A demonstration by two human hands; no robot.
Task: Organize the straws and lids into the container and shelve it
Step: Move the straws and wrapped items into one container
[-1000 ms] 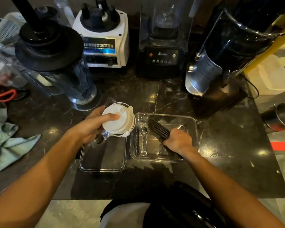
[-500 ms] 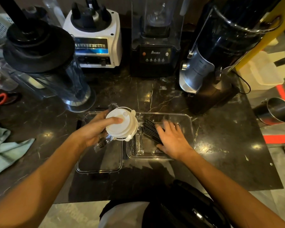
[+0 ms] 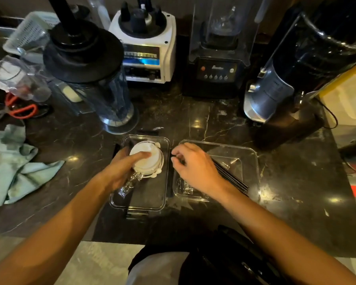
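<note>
Lids [image 3: 146, 159], a round white plastic stack, sit in our left hand [image 3: 121, 171], thumb across the top and fingers curled beneath, over the clear rectangular container [image 3: 164, 182] on the dark marble counter [image 3: 193, 120]. Our right hand [image 3: 195, 169] hovers with fingers curled toward the thumb; we cannot tell what they pinch. Black straws [image 3: 232, 178] lie in the clear tray [image 3: 253, 161] beneath it.

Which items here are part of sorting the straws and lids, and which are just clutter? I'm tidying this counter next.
Job: white lids, black straws, clear container, container's lid.
Lying about: blender jug, red scissors, green cloth.
</note>
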